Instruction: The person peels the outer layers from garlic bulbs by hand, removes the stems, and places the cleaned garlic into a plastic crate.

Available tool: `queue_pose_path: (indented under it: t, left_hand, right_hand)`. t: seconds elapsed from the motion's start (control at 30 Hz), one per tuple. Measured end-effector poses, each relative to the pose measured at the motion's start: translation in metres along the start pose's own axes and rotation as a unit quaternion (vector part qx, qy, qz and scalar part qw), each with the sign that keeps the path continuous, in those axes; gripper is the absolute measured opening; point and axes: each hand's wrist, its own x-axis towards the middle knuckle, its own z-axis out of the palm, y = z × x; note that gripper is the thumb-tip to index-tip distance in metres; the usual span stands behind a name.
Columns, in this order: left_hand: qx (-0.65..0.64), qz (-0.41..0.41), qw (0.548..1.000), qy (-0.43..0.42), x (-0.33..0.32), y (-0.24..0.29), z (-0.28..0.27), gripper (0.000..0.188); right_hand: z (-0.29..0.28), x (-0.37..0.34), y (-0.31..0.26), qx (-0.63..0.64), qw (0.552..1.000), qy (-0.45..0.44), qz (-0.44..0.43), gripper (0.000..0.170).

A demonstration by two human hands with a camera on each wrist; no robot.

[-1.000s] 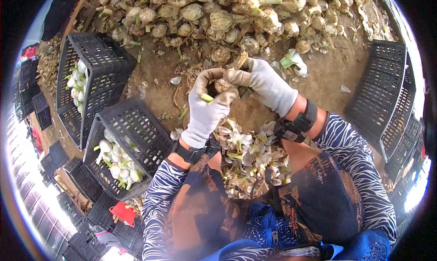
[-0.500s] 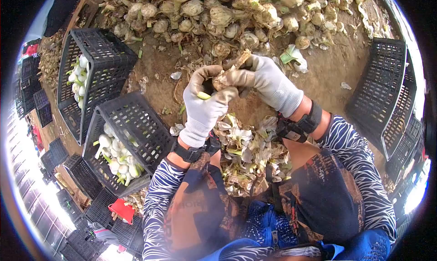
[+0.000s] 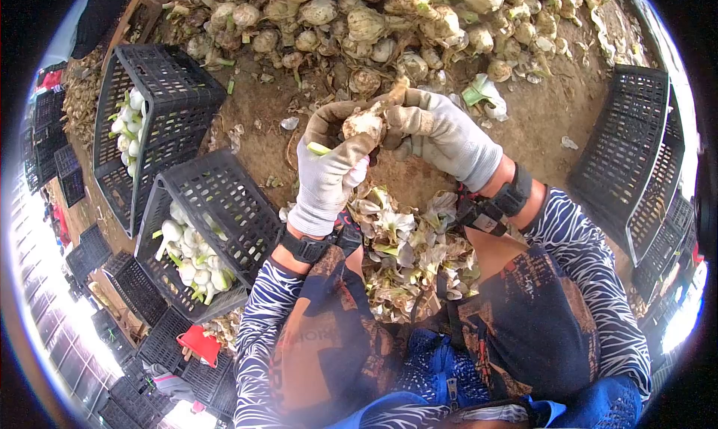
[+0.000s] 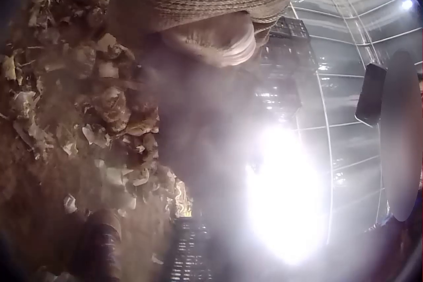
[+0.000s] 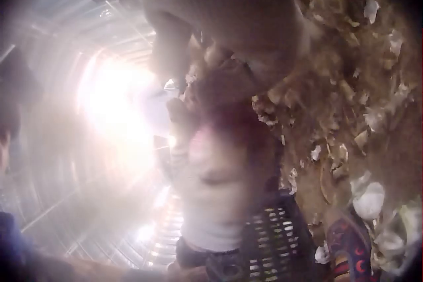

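Note:
In the head view, my gloved left hand (image 3: 325,163) grips a dirt-brown garlic bulb (image 3: 364,125) between thumb and fingers. The bulb's dry stem (image 3: 398,92) points up and right. My right hand (image 3: 441,133), also gloved, has its fingers curled at the stem side of the bulb, pinching its outer skin. A pale green stub (image 3: 318,148) sticks out by the left thumb. Under the left glove, a smooth white rounded shape (image 4: 215,37) shows in the left wrist view. Loose peeled skins (image 3: 404,242) lie below the hands, between the legs.
Unpeeled garlic bulbs (image 3: 366,25) are heaped ahead. At left, two tilted black crates (image 3: 217,204) hold white bulbs (image 3: 196,261) with green stems. More black crates (image 3: 621,160) stand at right. A white-and-green piece (image 3: 485,96) lies on the dirt floor.
The left hand has shifted slightly left and turned, so more of the bulb shows. The right hand's fingers have slid rightward on the bulb toward its stem side.

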Motion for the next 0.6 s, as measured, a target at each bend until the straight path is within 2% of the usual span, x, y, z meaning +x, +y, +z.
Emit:
queue_pose_path:
  t: [0.07, 0.13, 0.17, 0.23, 0.27, 0.37, 0.47, 0.53, 0.6]
  left_hand:
    - [0.006, 0.001, 1.0, -0.004, -0.001, 0.001, 0.0, 0.041]
    - [-0.037, -0.053, 0.997, -0.035, -0.006, 0.006, -0.001, 0.043]
    - [-0.037, -0.052, 0.997, -0.034, -0.005, 0.005, -0.004, 0.043]
    - [-0.1, -0.062, 0.99, -0.076, -0.004, -0.003, -0.013, 0.046]
    - [-0.101, -0.061, 0.99, -0.075, -0.004, -0.004, -0.016, 0.046]
    - [-0.223, -0.135, 0.957, -0.128, -0.002, -0.009, -0.025, 0.051]
    - [-0.192, -0.119, 0.969, -0.103, -0.003, -0.013, -0.027, 0.05]
    - [-0.183, -0.105, 0.973, -0.09, 0.001, -0.013, -0.025, 0.049]
    - [-0.175, -0.09, 0.977, -0.077, 0.002, -0.012, -0.023, 0.048]
  right_hand:
    - [0.0, 0.0, 0.001, 0.009, 1.0, -0.004, -0.005, 0.027]
    - [-0.002, 0.0, 0.0, -0.04, 0.998, -0.04, -0.021, 0.025]
    - [-0.002, -0.001, -0.001, -0.04, 0.998, -0.041, -0.021, 0.025]
    - [-0.003, -0.002, -0.006, -0.012, 0.996, -0.092, 0.013, 0.017]
    - [-0.003, -0.001, -0.006, -0.013, 0.996, -0.092, 0.014, 0.017]
    - [-0.005, 0.001, -0.004, -0.017, 0.996, -0.081, 0.029, 0.017]
    - [-0.012, 0.001, -0.002, -0.028, 0.995, -0.094, 0.034, 0.017]
    - [-0.014, -0.001, -0.006, 0.042, 0.99, -0.115, 0.063, 0.019]
    - [-0.009, -0.006, -0.013, 0.055, 0.991, -0.102, 0.072, 0.019]
